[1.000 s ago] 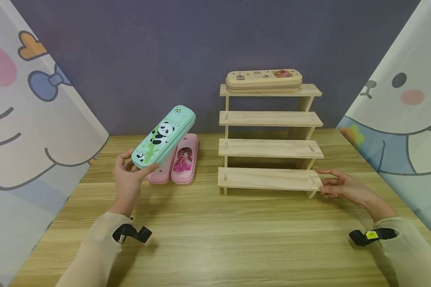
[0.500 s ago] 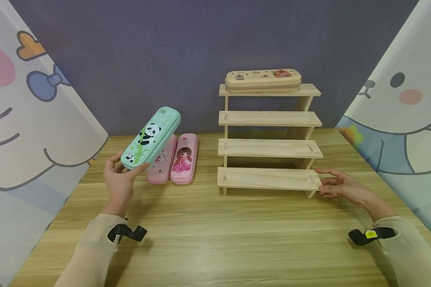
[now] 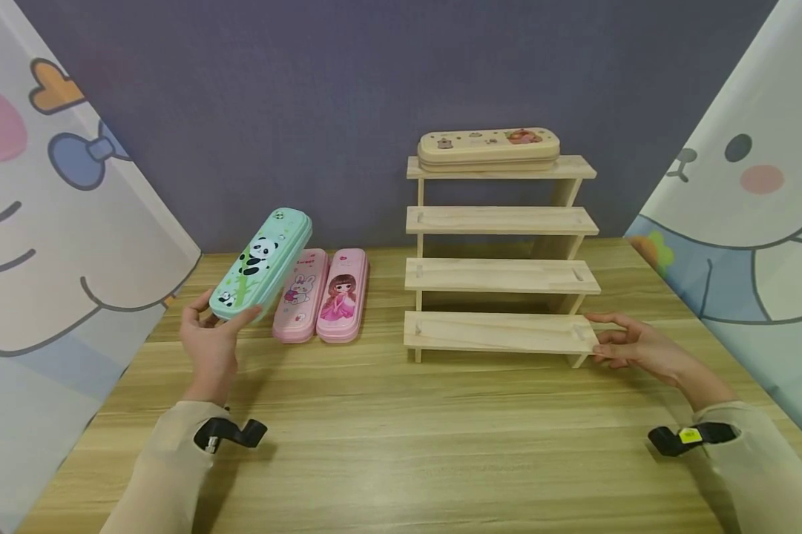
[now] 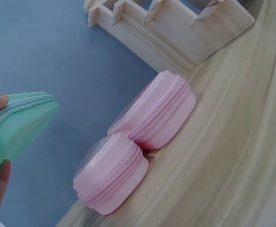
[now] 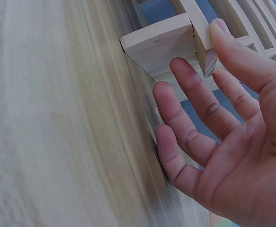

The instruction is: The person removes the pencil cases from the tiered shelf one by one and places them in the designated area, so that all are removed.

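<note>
My left hand (image 3: 210, 343) holds a mint-green pencil case (image 3: 260, 261) by its near end, thumb on one side and fingers on the other. The case has a panda print, tilts with its far end up, and is raised above the table. A green zip edge shows in the left wrist view. My right hand (image 3: 634, 345) is at the right end of the lowest board of a four-tier wooden display rack (image 3: 497, 331). Thumb and index finger grip that board end, while the other fingers (image 5: 175, 106) hang loosely beneath it.
Two pink pencil cases, one with a bunny (image 3: 300, 293) and one with a doll (image 3: 342, 297), lie side by side left of the rack. A cream pencil case (image 3: 489, 148) lies on the top tier. Behind the table (image 3: 401, 437) rises a dark backdrop (image 3: 294, 111).
My left hand has moved left and slightly down with the green pencil case, uncovering the bunny case. The right hand stays at the rack.
</note>
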A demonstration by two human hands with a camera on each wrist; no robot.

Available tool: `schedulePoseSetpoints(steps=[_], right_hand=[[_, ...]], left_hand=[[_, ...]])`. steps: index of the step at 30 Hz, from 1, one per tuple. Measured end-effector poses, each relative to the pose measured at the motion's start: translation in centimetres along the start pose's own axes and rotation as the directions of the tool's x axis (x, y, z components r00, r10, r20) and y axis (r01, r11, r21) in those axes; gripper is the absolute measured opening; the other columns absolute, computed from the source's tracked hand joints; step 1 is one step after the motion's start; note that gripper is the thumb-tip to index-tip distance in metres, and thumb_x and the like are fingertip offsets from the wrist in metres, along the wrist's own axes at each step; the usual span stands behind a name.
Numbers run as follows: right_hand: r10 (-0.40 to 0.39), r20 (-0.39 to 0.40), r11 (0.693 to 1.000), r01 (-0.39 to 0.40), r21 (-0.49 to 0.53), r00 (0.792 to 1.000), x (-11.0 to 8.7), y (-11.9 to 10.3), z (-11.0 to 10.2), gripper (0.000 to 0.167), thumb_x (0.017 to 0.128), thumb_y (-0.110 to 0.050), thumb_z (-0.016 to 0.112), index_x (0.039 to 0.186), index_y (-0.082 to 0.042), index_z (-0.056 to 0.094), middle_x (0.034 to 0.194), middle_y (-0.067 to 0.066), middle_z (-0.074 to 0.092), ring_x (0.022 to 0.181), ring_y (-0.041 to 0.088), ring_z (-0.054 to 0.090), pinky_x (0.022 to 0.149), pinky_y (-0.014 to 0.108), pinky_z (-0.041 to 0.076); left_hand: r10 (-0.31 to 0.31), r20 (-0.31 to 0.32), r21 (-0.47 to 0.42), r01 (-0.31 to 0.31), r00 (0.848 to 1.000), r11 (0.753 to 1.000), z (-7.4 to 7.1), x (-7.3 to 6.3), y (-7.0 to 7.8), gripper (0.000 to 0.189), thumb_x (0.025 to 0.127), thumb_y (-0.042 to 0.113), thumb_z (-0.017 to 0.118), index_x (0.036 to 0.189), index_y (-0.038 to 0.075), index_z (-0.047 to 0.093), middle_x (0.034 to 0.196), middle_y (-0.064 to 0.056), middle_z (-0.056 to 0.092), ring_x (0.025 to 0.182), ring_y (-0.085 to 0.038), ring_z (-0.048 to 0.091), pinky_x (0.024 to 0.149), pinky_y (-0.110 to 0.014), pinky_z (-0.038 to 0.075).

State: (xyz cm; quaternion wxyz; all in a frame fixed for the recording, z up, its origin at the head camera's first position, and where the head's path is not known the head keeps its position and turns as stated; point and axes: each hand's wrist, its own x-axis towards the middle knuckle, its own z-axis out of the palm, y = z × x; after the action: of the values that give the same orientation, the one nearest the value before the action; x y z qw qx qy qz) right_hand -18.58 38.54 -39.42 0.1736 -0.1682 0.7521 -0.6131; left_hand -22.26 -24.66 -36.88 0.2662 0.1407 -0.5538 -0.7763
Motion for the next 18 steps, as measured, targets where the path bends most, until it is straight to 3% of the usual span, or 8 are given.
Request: schedulePoseSetpoints(steps=[8, 18], right_hand=[[-0.012, 0.019, 1.000, 0.011, 0.017, 1.000, -0.1, 0.1, -0.2, 0.062, 0.099, 0.009, 0.050, 0.135, -0.042, 0.052, 0.107, -0.003, 0.069, 0.093, 0.016, 0.070, 0.071, 0.027, 0.058], [-0.014, 0.021, 1.000, 0.014, 0.021, 1.000, -0.1, 0.0, -0.2, 0.061, 0.100, 0.008, 0.050, 0.135, -0.042, 0.052, 0.108, -0.004, 0.069, 0.093, 0.016, 0.070, 0.071, 0.027, 0.057]], left_hand=[[-0.025, -0.046, 0.049, 0.028, 0.999, 0.998, -0.7, 0.7, -0.5, 0.068, 0.065, -0.019, 0.083, 0.117, 0.014, 0.054, 0.119, -0.004, 0.049, 0.100, -0.014, 0.054, 0.066, -0.014, 0.054], [-0.015, -0.098, 0.085, 0.023, 0.995, 0.996, -1.5, 1.8, -1.5, 0.067, 0.063, -0.017, 0.086, 0.113, 0.015, 0.054, 0.116, -0.001, 0.050, 0.098, -0.012, 0.055, 0.066, -0.012, 0.053]])
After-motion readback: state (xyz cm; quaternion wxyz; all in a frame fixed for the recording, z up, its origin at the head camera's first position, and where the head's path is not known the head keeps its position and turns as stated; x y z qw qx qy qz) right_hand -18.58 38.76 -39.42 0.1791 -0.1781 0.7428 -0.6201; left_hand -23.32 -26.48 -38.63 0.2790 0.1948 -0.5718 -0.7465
